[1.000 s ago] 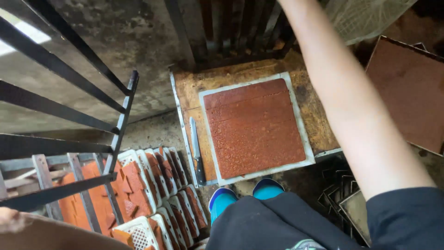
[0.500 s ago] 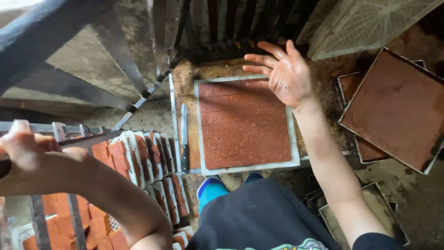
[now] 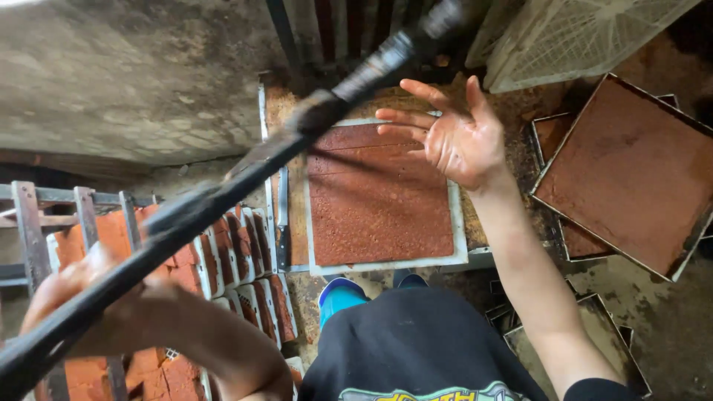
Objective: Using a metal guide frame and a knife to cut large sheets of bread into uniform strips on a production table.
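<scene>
- The left hand [image 3: 82,301] grips a long dark metal bar [image 3: 245,171] that slants, blurred, across the view; its fingers are closed around the near end.
- The right hand [image 3: 453,137] hovers open-palmed, fingers spread, over the square tray of red-brown paste [image 3: 379,197] on the table [image 3: 286,111].
- The paste lies flat and appears uncut; a knife [image 3: 283,215] rests untouched just left of the tray.
- At right, another filled tray [image 3: 631,171] leans aside.

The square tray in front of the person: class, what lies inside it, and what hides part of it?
The square tray holds a flat reddish-brown slab filling it to the rim. The right hand covers its upper right corner, and a dark bar crosses its top left; anything beneath the slab is hidden.
</scene>
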